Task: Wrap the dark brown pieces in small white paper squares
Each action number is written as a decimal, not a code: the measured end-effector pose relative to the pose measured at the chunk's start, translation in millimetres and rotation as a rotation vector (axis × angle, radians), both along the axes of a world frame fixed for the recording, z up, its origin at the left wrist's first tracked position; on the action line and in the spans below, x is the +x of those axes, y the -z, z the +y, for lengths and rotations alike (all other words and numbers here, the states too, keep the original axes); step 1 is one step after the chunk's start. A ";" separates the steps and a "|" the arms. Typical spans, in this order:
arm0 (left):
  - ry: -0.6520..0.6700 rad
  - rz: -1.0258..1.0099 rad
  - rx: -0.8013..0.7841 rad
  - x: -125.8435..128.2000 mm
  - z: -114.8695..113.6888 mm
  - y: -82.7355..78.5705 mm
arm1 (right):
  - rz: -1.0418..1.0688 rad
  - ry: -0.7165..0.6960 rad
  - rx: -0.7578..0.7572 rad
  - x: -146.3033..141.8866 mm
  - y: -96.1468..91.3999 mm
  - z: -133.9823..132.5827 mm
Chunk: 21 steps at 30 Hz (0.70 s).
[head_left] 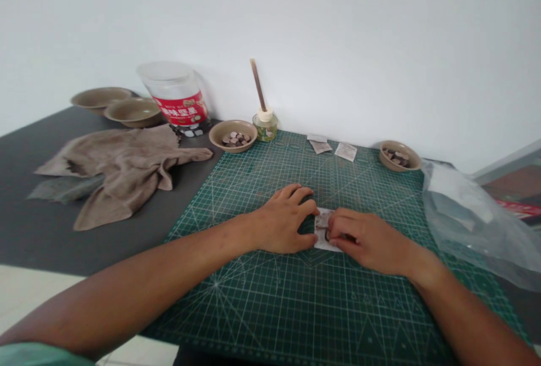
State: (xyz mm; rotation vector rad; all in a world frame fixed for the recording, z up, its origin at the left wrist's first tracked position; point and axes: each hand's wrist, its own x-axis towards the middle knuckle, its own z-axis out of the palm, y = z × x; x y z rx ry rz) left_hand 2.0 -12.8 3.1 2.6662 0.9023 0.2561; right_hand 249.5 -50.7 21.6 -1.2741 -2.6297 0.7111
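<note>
A small white paper sachet lies flat on the green cutting mat, with dark pieces showing through or on it. My left hand presses its fingertips against the sachet's left side. My right hand comes in from the right, its fingers over the sachet's right part and hiding much of it. Beyond them, near the mat's far edge, lie several flat paper sachets.
Tan bowls of dark pieces stand at the mat's far edge, with a crumpled brown cloth on the grey table to the left. Further back stand a lidded jar, a reed diffuser, and stacked bowls. A clear plastic bag lies at right.
</note>
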 end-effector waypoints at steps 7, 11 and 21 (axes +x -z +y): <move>-0.006 0.009 -0.012 -0.2 0.5 1.0 | -0.019 0.018 0.033 -0.8 0.3 2.6; -0.002 -0.005 0.008 0.0 0.5 1.4 | -0.005 0.021 0.076 -2.6 2.2 3.4; -0.002 0.012 0.004 0.3 -0.1 -0.1 | 0.004 0.018 0.083 2.0 3.5 6.4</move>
